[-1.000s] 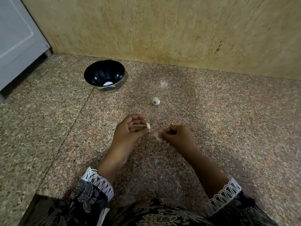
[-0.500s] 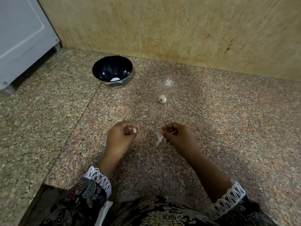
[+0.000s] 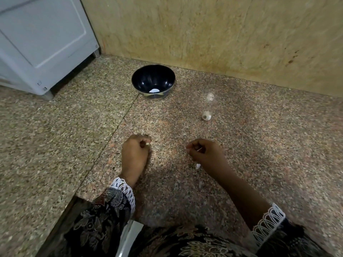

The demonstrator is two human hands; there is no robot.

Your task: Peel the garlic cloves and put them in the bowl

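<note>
A glossy dark bowl (image 3: 153,81) is seen on speckled polished granite (image 3: 55,136); sleeves (image 3: 109,216) are patterned cloth, lace-trimmed.

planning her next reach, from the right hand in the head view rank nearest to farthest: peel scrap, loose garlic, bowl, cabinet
1. peel scrap: on the floor right beside the right hand.
2. garlic: on the floor ahead of the hand, slightly right.
3. bowl: farther ahead, to the left, near the wall.
4. cabinet: far left corner.

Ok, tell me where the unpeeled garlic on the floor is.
In the head view the unpeeled garlic lies alone on the floor, right of the bowl, beyond the right hand.
</note>
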